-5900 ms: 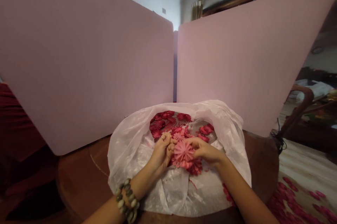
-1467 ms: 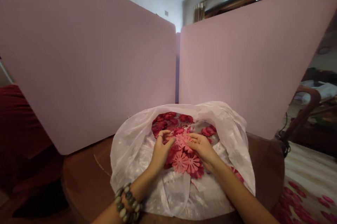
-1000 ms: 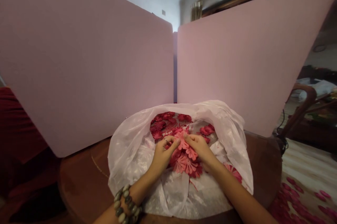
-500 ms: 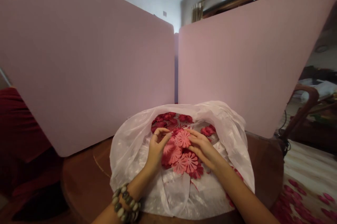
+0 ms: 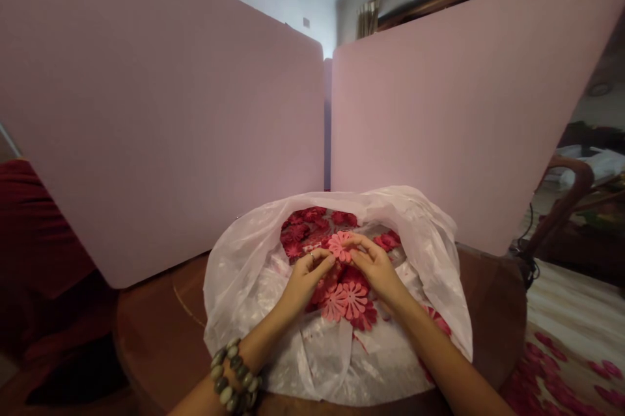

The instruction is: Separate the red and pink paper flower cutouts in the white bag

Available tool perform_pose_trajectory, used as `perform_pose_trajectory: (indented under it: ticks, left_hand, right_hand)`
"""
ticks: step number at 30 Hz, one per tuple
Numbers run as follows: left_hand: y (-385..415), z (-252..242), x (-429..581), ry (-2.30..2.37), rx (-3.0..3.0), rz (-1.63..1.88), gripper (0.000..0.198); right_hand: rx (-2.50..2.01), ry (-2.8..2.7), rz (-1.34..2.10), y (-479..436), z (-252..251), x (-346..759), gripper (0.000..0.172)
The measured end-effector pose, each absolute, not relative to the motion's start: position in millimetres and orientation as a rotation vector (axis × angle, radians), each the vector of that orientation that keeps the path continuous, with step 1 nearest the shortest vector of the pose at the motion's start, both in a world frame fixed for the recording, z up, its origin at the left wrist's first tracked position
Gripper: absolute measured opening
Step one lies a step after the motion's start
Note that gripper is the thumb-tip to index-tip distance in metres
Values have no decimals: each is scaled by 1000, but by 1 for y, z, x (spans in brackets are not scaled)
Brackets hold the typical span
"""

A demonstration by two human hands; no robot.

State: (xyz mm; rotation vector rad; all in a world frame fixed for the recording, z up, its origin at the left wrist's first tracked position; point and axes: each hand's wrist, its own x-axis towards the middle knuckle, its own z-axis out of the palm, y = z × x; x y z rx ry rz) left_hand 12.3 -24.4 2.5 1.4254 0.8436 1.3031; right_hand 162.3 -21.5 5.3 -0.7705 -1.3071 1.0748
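Observation:
A pink flower-shaped cutout point(image 5: 340, 245) with slotted petals is held between the fingertips of my right hand point(image 5: 374, 266). My left hand point(image 5: 307, 276) is closed in a pinch at the flower's lower left edge; whatever its fingertips hold is hidden. Both hands are above a white plastic bag point(image 5: 244, 279) whose mouth is spread wide. Below them lie more pink flower cutouts point(image 5: 354, 300), partly covered by my hands. Dark red flowers point(image 5: 297, 232) lie deeper inside the bag.
The bag rests on a round brown wooden table point(image 5: 156, 318). Two tall pink panels point(image 5: 195, 110) stand behind it, meeting at a narrow gap. Pink petal shapes point(image 5: 551, 370) show at the lower right. A wooden chair arm point(image 5: 569, 188) is beside the right panel.
My right hand has raised the pink flower slightly away from the pile. My left hand has moved right and down, closer to the flower, uncovering red flowers behind it.

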Motion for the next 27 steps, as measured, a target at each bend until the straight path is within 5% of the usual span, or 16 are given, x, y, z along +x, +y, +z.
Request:
perform_pose_trajectory:
  ticks: [13, 27]
  left_hand:
    - [-25, 5, 12, 844, 1552, 1384, 28]
    - [-26, 0, 9, 807, 1655, 1332, 22]
  right_hand:
    - [-922, -1537, 824, -17, -2, 164, 14]
    - [-833, -1469, 1125, -26, 10, 164, 21]
